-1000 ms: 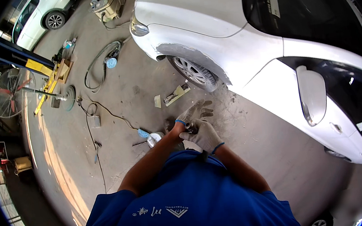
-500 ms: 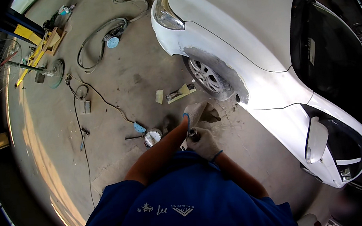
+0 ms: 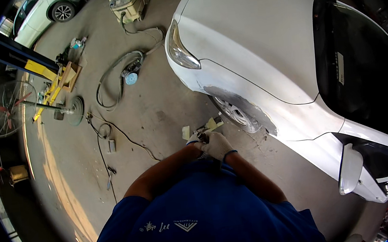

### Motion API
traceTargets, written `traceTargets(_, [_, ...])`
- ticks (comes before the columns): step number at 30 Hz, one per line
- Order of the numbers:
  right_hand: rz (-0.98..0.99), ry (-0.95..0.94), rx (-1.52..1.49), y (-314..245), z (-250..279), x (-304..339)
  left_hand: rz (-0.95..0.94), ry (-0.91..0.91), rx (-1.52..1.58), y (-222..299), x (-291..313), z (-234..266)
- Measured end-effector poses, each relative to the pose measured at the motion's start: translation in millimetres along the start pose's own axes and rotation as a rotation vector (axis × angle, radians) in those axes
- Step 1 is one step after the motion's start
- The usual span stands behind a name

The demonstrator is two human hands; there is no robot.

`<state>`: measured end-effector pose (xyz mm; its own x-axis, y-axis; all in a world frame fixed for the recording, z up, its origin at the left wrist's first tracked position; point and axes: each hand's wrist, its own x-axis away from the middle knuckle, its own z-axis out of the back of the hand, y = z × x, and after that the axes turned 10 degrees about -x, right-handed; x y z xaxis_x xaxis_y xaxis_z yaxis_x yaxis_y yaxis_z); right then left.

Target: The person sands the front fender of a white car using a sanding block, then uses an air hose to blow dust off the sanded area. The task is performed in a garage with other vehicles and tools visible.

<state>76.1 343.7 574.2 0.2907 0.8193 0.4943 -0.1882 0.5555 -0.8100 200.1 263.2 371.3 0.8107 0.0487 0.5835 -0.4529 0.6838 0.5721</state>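
Observation:
My hands, both in whitish work gloves with blue cuffs, are together in front of my chest. My right hand [image 3: 218, 146] is closed around a small dark cylindrical thing [image 3: 203, 138], whose exact kind I cannot make out. My left hand [image 3: 193, 139] is against it from the other side, fingers curled and mostly hidden. Just beyond the hands, strips of yellowish masking paper [image 3: 213, 123] lie on the floor. Ahead and to the right stands a white car [image 3: 246, 33]. A grey, sanded-looking patch [image 3: 234, 96] edges its front wheel arch, above the wheel [image 3: 232, 112].
A sander with a blue pad [image 3: 131, 78] lies by its coiled hose [image 3: 99, 91], which runs to a wheeled dust extractor [image 3: 129, 6]. A standing fan [image 3: 10, 108], yellow metal stand [image 3: 47, 97] and thin cables [image 3: 126, 137] are at left. Another white car [image 3: 42, 11] stands farther off.
My left hand has drawn back and come together with my right around the dark thing. My view has tilted up, showing the extractor and second car; the round tin is now out of sight.

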Motion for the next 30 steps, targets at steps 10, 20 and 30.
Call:
traceTargets(10, [0.057, 0.049, 0.081, 14, 10, -114, 0.058, -0.177, 0.055, -49, -43, 78])
traceTargets(20, [-0.03, 0.088, -0.382, -64, 7, -190, -0.04, -0.408, 0.004, -143, -83, 132])
traceTargets(30, [-0.119, 0.964, -1.023, -18, -59, -199, 0.177, -0.585, 0.787, -168, -117, 204])
